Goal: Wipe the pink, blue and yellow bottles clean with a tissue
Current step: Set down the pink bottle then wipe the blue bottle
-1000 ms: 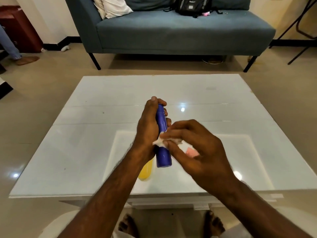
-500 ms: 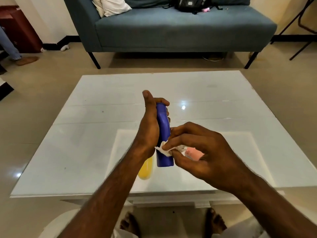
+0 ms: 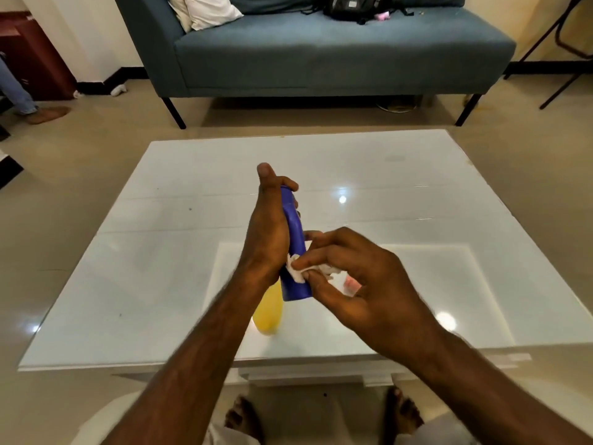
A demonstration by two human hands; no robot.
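My left hand [image 3: 268,232] grips the blue bottle [image 3: 296,248] near its top and holds it upright, slightly tilted, above the white glass table [image 3: 160,252]. My right hand [image 3: 356,284] pinches a crumpled white tissue [image 3: 296,271] against the bottle's lower side. The yellow bottle [image 3: 269,311] lies on the table just below my left wrist, partly hidden by it. Only a small patch of the pink bottle [image 3: 351,285] shows between the fingers of my right hand.
A blue-grey sofa [image 3: 321,56] with a white pillow [image 3: 205,9] and a black bag [image 3: 351,4] stands beyond the table. Another person's leg and foot [image 3: 29,101] are at the far left. My bare feet [image 3: 244,419] show under the table's near edge.
The tissue has slid down the blue bottle toward its lower end. My left thumb has lifted off the bottle's top and now points up.
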